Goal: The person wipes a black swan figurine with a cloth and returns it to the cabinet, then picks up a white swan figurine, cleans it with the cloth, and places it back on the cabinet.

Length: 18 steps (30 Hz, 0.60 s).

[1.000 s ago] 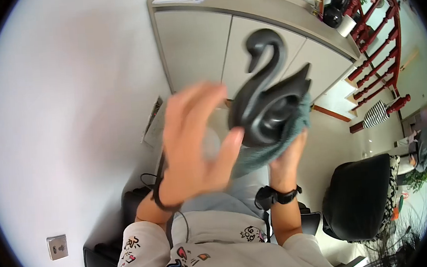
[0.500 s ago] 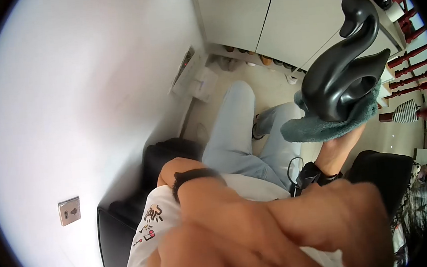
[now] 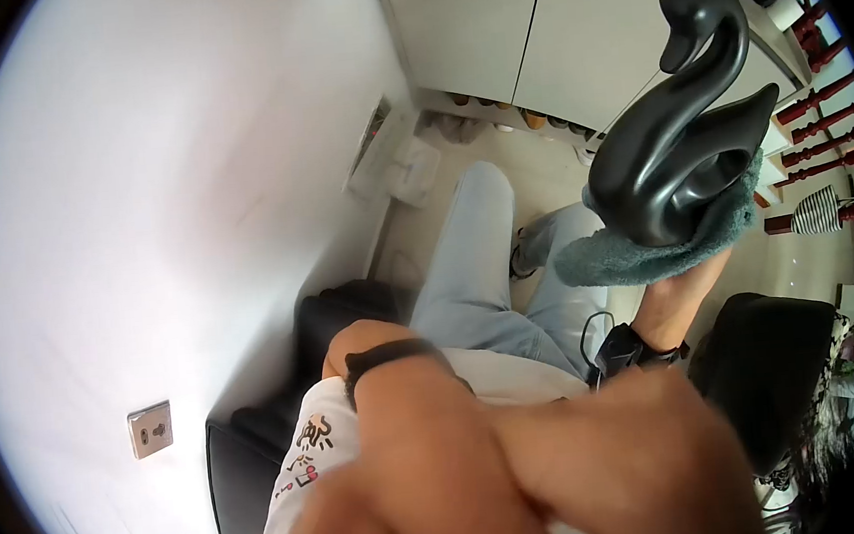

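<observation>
Head view: left hand [image 3: 432,457] at 6 o'clock, blurred, close to lens, apart from swan; spread or closed, can't say. Right hand [image 3: 694,286] at 3 o'clock, mostly hidden, holding green cloth [image 3: 627,261] from below. Black swan [image 3: 641,180] at 2 o'clock, upright, resting on cloth. Progress, best judgement: swan up and supported, not set down; anything else done or left, can't say. Count: 2 hands, 1 swan, 1 green cloth. Farther out: 1 cabinet [image 3: 473,22] at 1 o'clock, 1 black chair [image 3: 771,370] at 4, 1 striped fabric [image 3: 816,211] at 3, 1 wall socket [image 3: 149,430] at 8.
</observation>
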Motion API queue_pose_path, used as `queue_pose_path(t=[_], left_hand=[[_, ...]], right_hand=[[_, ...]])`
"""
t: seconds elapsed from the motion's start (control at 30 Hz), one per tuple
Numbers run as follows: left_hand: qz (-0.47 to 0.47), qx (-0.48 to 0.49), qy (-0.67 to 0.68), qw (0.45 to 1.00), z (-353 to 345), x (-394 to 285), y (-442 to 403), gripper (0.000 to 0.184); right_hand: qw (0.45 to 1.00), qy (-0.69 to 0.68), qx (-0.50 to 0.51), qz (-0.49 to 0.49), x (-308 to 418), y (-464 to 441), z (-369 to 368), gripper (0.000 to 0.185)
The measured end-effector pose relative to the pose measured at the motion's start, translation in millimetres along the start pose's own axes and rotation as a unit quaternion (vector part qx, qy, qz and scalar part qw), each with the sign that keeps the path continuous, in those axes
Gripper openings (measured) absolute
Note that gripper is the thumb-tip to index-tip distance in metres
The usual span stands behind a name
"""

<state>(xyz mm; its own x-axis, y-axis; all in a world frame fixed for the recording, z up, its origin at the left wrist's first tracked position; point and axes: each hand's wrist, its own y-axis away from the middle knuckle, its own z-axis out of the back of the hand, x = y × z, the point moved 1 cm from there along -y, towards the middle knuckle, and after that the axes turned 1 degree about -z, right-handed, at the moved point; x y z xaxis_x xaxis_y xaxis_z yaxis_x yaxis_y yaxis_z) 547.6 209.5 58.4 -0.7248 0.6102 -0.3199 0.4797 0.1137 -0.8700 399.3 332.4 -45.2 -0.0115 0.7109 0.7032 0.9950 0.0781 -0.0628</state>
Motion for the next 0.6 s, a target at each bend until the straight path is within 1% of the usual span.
queue_pose_path(t=[0.1,0.2,0.27,0.3,0.33,0.37,0.4,0.43,0.47,0.5,0.57,0.6], left_hand=[[0.009,0.001,-0.020,1.000,0,1,-2,0.017],[0.021,0.010,-0.101,0.995,4,-8,-5,0.017],[0.028,0.019,-0.216,0.976,6,-17,-6,0.018],[0.035,0.024,-0.291,0.956,6,-22,-6,0.018],[0.050,0.034,-0.382,0.922,2,-26,-5,0.018],[0.094,0.071,-0.576,0.809,-11,-29,1,0.019],[0.125,0.134,-0.816,0.549,-29,-36,18,0.019],[0.140,0.177,-0.950,0.214,-45,-43,34,0.020],[0.136,0.181,-0.974,0.020,-51,-44,35,0.020],[0.135,0.188,-0.957,-0.176,-57,-45,36,0.021],[0.123,0.171,-0.950,-0.231,-62,-28,17,0.023],[0.157,0.113,-0.958,-0.214,-66,-25,16,0.024]], right_hand=[[0.999,-0.015,0.038,0.005,1,2,0,0.034],[1.000,0.014,0.004,0.027,-2,0,8,0.036],[1.000,0.014,-0.021,0.009,-2,-1,10,0.038],[0.999,0.015,-0.044,-0.006,-2,-4,11,0.039],[0.998,0.023,-0.050,0.007,-2,-3,3,0.035],[0.998,0.032,-0.057,0.015,0,-2,-2,0.033],[0.999,0.021,-0.039,0.011,-1,-3,3,0.032],[0.999,0.022,-0.038,0.014,1,-4,2,0.032],[0.999,0.024,-0.038,0.012,3,-4,0,0.032],[0.999,0.027,-0.037,0.008,3,-1,-1,0.033],[0.999,0.044,-0.021,0.022,3,4,0,0.034],[0.999,0.041,-0.014,0.023,4,1,0,0.035]])
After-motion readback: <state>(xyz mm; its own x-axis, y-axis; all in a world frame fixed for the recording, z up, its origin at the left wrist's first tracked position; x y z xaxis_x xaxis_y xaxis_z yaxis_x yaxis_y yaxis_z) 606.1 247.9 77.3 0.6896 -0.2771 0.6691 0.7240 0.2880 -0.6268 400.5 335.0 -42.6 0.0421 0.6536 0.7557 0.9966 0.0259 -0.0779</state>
